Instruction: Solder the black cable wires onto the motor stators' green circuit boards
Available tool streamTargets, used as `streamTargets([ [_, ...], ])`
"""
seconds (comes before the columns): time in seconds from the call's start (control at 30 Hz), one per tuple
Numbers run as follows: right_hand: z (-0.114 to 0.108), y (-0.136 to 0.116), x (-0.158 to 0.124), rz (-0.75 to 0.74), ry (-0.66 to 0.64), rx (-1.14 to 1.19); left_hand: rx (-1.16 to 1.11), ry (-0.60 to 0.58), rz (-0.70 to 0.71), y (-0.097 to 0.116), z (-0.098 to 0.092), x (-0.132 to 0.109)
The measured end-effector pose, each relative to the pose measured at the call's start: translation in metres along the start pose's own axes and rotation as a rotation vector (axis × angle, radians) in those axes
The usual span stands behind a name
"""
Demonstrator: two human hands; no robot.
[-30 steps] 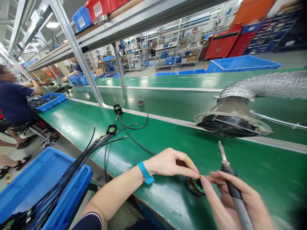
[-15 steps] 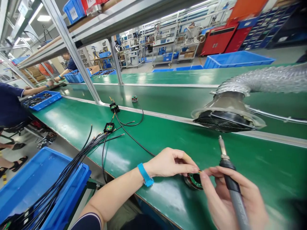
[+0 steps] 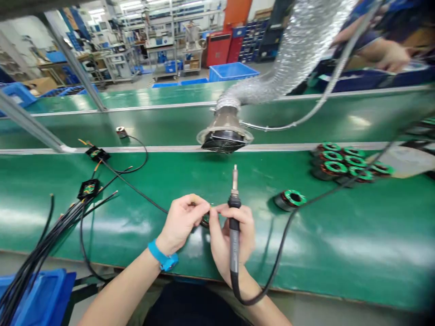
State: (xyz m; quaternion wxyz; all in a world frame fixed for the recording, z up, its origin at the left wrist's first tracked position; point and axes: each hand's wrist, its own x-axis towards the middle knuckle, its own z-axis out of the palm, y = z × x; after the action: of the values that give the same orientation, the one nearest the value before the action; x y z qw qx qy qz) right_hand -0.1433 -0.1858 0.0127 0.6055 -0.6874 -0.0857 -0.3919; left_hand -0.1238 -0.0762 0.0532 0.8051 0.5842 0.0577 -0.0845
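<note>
My right hand [image 3: 220, 246] wraps round a soldering iron [image 3: 234, 242], whose metal tip points up and away from me. Its thumb and index finger also pinch together, meeting the fingertips of my left hand [image 3: 181, 222]. A thin wire is pinched in my left fingers, mostly hidden by them. Just beneath the fingertips lies a motor stator [image 3: 205, 222] with a green board, largely covered. A black cable [image 3: 139, 197] runs from the left side to my left hand. To the right, one more stator [image 3: 290, 200] stands alone on the green bench [image 3: 190, 172].
A fume extractor [image 3: 224, 141] hangs ahead of the iron. Several stators [image 3: 335, 167] cluster at the right. Black housings [image 3: 89, 189] with cables lie left, above a blue bin [image 3: 50, 296]. The iron's cord [image 3: 283, 244] loops right. Another person's hand [image 3: 394, 56] is across the bench.
My view has swung to the right, bringing the stator cluster and another person's arm into sight. My hands stay together at the wire, and the soldering iron remains in my right hand.
</note>
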Motion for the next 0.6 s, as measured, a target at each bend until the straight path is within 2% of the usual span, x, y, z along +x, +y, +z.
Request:
streamTargets([
  [0.2,-0.002,-0.005,-0.001,0.022,-0.033,0.053,0.057,0.012,0.063,0.000,-0.003,-0.001],
  [0.33,-0.018,-0.004,-0.003,0.019,-0.144,-0.082,0.304,0.077,0.247,-0.001,-0.014,-0.006],
  [0.43,-0.026,0.000,-0.006,0.051,-0.235,-0.225,0.447,0.118,0.329,-0.003,-0.025,-0.009],
  [0.53,-0.026,0.003,-0.005,0.086,-0.306,-0.272,0.563,0.083,0.376,-0.004,-0.031,-0.012],
  [0.6,-0.027,0.006,-0.001,0.098,-0.362,-0.206,0.610,0.033,0.392,-0.003,-0.030,-0.014],
])
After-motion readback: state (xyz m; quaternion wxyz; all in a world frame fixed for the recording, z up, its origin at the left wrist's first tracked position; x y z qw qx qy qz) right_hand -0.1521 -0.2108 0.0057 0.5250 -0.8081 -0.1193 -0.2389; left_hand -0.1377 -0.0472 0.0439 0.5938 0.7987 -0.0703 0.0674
